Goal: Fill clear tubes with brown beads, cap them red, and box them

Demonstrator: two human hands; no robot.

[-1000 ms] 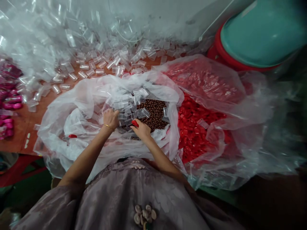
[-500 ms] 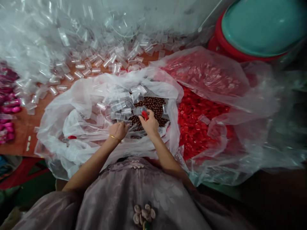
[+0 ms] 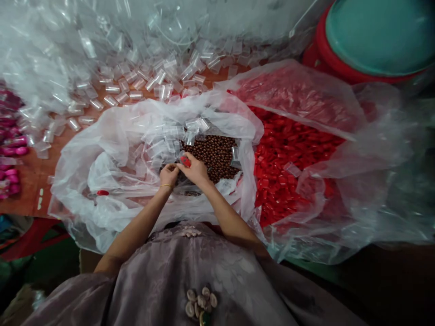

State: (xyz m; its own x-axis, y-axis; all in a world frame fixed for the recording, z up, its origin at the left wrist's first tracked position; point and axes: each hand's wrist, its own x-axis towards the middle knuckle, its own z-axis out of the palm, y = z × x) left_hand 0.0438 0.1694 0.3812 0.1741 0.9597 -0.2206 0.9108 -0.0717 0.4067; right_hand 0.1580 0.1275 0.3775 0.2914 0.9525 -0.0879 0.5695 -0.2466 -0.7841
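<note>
My right hand [image 3: 196, 169] is closed on a small red plastic piece [image 3: 185, 160], which shows at its thumb and fingers. Beside it, fingertips touching, my left hand [image 3: 168, 175] is pinched closed; whatever lies in that pinch is too small and covered to make out. Both hands are over an opened white plastic bag [image 3: 112, 129]. Small brown balls [image 3: 217, 156] fill the bag's right part. Several clear plastic containers [image 3: 165, 147] lie in it just beyond my left hand, and one clear container [image 3: 235, 156] rests on the balls at the right.
A bag of red plastic pieces [image 3: 278, 181] stands open at the right. Clear containers [image 3: 136, 95] are strewn along the back of the orange table [image 3: 25, 199]. Magenta pieces [image 3: 13, 142] lie at the left edge; a red bucket with a teal lid [image 3: 377, 40] stands back right.
My right hand has moved left with the red piece, off the brown balls, to meet my left hand. The left hand has turned slightly and shifted up. The view has shifted a little.
</note>
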